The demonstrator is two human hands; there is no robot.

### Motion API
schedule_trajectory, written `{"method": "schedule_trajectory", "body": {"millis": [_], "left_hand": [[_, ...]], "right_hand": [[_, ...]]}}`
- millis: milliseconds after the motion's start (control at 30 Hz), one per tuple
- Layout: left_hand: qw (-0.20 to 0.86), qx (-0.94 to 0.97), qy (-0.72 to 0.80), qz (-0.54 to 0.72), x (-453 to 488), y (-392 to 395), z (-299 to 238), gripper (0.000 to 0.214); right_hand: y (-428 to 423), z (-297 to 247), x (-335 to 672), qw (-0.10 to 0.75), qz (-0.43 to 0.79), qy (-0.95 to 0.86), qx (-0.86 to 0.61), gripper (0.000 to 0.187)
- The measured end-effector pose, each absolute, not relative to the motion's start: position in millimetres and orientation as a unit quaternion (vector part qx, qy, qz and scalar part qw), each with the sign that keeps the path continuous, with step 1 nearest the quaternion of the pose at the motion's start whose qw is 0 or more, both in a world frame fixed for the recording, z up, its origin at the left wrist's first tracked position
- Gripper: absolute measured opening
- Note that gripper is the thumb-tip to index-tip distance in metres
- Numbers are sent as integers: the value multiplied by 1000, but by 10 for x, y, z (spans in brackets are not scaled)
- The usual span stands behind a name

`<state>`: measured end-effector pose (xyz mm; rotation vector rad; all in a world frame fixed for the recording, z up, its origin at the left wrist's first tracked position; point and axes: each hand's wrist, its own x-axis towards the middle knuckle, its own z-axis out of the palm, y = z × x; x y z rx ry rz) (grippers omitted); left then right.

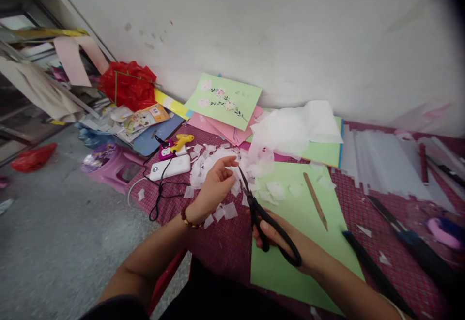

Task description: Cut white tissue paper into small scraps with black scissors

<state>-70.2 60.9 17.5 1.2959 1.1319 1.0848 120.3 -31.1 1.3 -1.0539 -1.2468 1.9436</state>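
Observation:
My left hand (217, 182) is over a pile of small white paper scraps (207, 167), its fingers loosely curled and a gap between thumb and forefinger. No held thing shows in it. My right hand (271, 233) grips black-handled scissors (259, 208) low on the handles. Their blades look closed or nearly so, and the tips point up beside my left fingertips. Under my right forearm lies a light green sheet (290, 271). On that sheet are a wooden pencil-like stick (316, 201) and several pale paper pieces (276, 190).
A green card with pink flowers (225, 99) rests on pink papers by the wall. Thin white sheets (290, 129) lie to its right. Translucent strips (385, 162) and a craft knife (388, 213) are at right. A white power bank (170, 167) with cables stands left, near a purple stool (112, 165).

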Motion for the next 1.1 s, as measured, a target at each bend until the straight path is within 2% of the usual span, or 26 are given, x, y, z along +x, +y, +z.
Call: {"method": "schedule_trajectory", "body": {"millis": [233,400,500,600,767,867,1000,1100], "left_hand": [[571,587,456,349,-803,752,272,76],[580,609,457,290,-834,830,294,81],[595,575,470,308,-832,817,316,74],[659,466,485,337,-861,770,312,62],[778,344,458,256,-980,673,188,37],[760,371,482,229,-1036,628,138,28],[693,432,524,242,-1071,654,172,23],[675,430,525,290,-1090,741,242,21]], "right_hand": [[-232,75,1304,253,675,-530,-447,54],[-212,-47,1350,252,614,-566,-489,39],[-202,-75,1357,248,623,-550,-498,40],[-188,-92,1362,252,652,-518,-493,43],[-163,-163,1379,255,661,-505,-492,46],[-158,-192,1378,237,661,-512,-496,49],[-163,-126,1389,231,661,-514,-496,63],[-162,-16,1431,245,642,-570,-450,58]]}}
